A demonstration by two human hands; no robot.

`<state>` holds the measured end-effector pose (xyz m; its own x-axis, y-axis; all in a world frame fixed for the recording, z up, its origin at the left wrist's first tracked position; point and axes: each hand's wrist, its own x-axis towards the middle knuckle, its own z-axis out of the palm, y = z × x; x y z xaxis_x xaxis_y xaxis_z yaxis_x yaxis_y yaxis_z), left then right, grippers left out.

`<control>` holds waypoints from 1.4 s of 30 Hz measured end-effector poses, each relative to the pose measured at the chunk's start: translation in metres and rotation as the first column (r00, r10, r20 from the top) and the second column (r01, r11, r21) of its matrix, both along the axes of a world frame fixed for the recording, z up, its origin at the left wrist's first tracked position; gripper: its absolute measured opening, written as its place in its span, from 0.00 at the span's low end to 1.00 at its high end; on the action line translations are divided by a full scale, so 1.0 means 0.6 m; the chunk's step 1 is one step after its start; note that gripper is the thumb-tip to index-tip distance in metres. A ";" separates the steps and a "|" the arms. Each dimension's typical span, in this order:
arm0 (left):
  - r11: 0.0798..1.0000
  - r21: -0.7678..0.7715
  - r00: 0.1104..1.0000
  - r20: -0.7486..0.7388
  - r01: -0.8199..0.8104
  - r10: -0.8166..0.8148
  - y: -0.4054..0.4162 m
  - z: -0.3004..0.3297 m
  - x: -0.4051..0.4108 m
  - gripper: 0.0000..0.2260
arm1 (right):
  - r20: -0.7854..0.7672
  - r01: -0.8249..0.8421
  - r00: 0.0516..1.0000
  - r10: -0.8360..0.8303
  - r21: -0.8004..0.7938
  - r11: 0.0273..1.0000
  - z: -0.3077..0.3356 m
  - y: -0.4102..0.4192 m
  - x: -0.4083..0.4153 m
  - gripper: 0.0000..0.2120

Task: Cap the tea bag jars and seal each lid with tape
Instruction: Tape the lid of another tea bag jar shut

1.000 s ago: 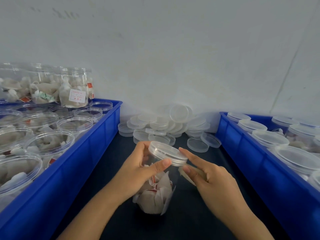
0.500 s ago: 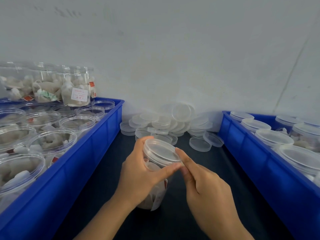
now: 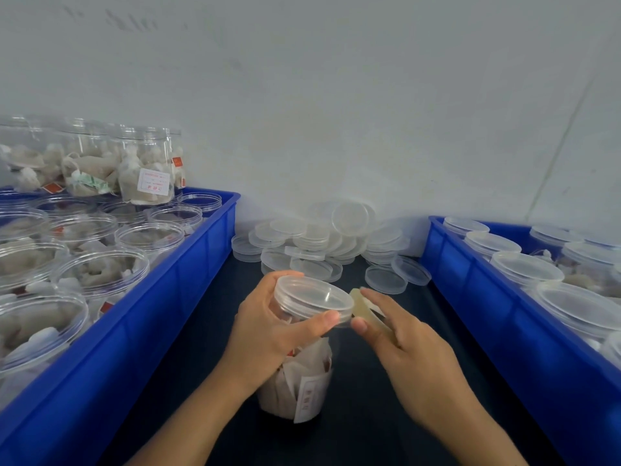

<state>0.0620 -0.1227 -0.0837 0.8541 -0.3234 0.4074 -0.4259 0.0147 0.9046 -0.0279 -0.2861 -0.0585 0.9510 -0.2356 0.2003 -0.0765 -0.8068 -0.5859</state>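
A clear jar [image 3: 299, 381] full of tea bags stands on the dark table in front of me, capped with a clear lid [image 3: 311, 299]. My left hand [image 3: 268, 334] wraps around the jar's neck, thumb pressed on the lid's rim. My right hand [image 3: 400, 338] holds a small yellowish roll of tape [image 3: 364, 307] against the right side of the lid rim.
A blue crate [image 3: 168, 297] on the left holds several uncapped jars, with capped jars stacked behind. A blue crate [image 3: 477, 290] on the right holds several capped jars. A pile of loose clear lids [image 3: 322, 240] lies against the white wall.
The jar tilted left half a second ago and now stands more upright. My right hand has drawn back a little to the right, and the tape roll shows at the lid rim.
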 end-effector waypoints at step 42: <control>0.992 -0.065 0.993 -0.056 0.104 -0.107 0.006 -0.013 0.016 0.36 | 0.089 -0.023 0.995 0.035 -0.140 0.990 0.004 0.013 -0.005 0.30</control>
